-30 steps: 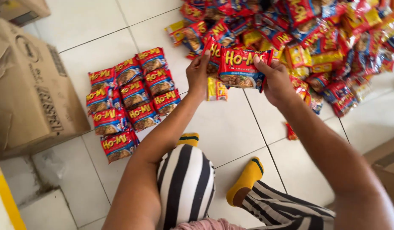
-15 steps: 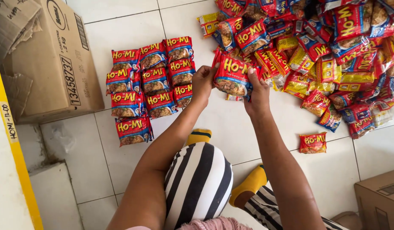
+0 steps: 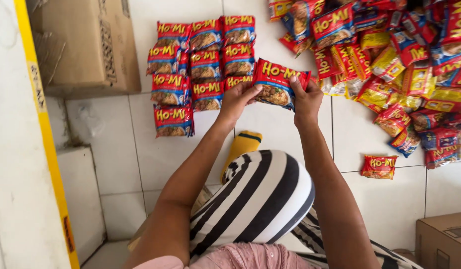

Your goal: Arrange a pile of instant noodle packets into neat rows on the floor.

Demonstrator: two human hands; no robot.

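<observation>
Both my hands hold one red noodle packet (image 3: pixel 279 82) flat above the white tiled floor. My left hand (image 3: pixel 239 99) grips its left edge and my right hand (image 3: pixel 306 99) grips its right edge. Just left of the packet lie neat rows of matching red packets (image 3: pixel 198 65), laid side by side on the tiles. To the right a loose heap of red, yellow and blue packets (image 3: pixel 405 55) is spread out. My striped knee (image 3: pixel 263 199) and a yellow sock (image 3: pixel 243 145) sit below my hands.
A brown cardboard box (image 3: pixel 86 45) stands at the upper left, beside a white ledge with a yellow strip (image 3: pixel 43 124). Another cardboard box (image 3: pixel 442 239) is at the lower right. One stray red packet (image 3: pixel 379 167) lies alone on the tiles.
My hands carried the packet from the heap on the right toward the neat rows on the left. The view has shifted right, so the rows now lie close to my left hand.
</observation>
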